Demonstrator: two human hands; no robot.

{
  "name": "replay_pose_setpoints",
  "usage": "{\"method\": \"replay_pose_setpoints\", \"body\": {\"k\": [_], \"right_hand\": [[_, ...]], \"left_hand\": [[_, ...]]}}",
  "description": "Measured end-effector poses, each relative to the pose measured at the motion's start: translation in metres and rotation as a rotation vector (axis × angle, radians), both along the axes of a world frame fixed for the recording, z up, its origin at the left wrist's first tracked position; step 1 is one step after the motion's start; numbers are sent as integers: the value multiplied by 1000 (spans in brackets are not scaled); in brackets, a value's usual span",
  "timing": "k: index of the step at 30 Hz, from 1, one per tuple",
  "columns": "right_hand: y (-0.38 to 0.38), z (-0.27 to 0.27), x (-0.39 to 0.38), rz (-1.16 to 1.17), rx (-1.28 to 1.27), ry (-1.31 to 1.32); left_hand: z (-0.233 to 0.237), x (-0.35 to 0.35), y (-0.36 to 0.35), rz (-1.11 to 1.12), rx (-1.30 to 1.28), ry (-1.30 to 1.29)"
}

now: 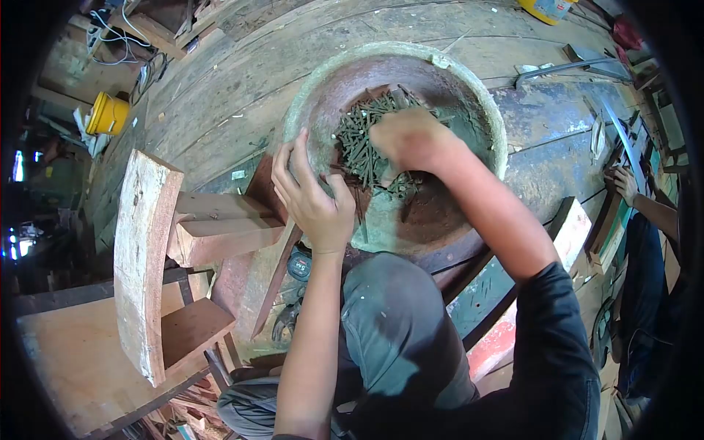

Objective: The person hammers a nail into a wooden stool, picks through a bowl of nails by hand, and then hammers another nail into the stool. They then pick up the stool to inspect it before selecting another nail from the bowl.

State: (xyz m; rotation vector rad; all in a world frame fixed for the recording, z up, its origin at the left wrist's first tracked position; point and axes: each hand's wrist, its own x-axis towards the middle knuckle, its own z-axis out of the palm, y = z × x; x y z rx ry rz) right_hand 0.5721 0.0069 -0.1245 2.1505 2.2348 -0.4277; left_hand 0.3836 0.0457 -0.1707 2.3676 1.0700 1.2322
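A large round basin (493, 117) with a pale, crusted rim stands on the floor in front of my knee. Inside it lies a heap of dark nails (359, 143). My right hand (414, 139) reaches down into that heap, blurred by motion, its fingers mostly hidden. My left hand (315, 202) is over the basin's near left rim with its fingers stretched and apart, holding nothing. Right beside it, on the left, is a wooden frame (139, 257) with a whitish curved board and brown crosspieces (231, 238).
Another person's hand (625, 183) is at the right, close to a handsaw (623, 143). A yellow bucket (108, 114) stands at the left, and a second yellow bucket (546, 10) at the top. A tape measure (299, 266) lies near my left forearm. Wood scraps (194, 414) are at lower left.
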Motion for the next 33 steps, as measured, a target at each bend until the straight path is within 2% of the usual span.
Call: {"method": "replay_pose_setpoints", "body": {"k": [1, 2, 5, 8, 13, 18, 25, 33], "right_hand": [[2, 3, -3, 10, -101, -72], [4, -6, -4, 8, -101, -71], [8, -22, -2, -31, 14, -116], [0, -1, 2, 38, -36, -63], [0, 3, 16, -132, 9, 92], [-2, 8, 20, -116, 115, 148], [5, 4, 33, -157, -19, 160], [14, 8, 33, -157, -32, 219]], "left_hand": [[0, 0, 0, -2, 1, 0], [-1, 0, 0, 0, 5, 3], [-1, 1, 1, 5, 6, 2], [-2, 0, 2, 7, 20, 4], [-1, 3, 2, 27, 92, -6], [1, 3, 5, 5, 2, 11], [4, 8, 8, -2, -18, -26], [15, 12, 4, -39, 192, 124]]}}
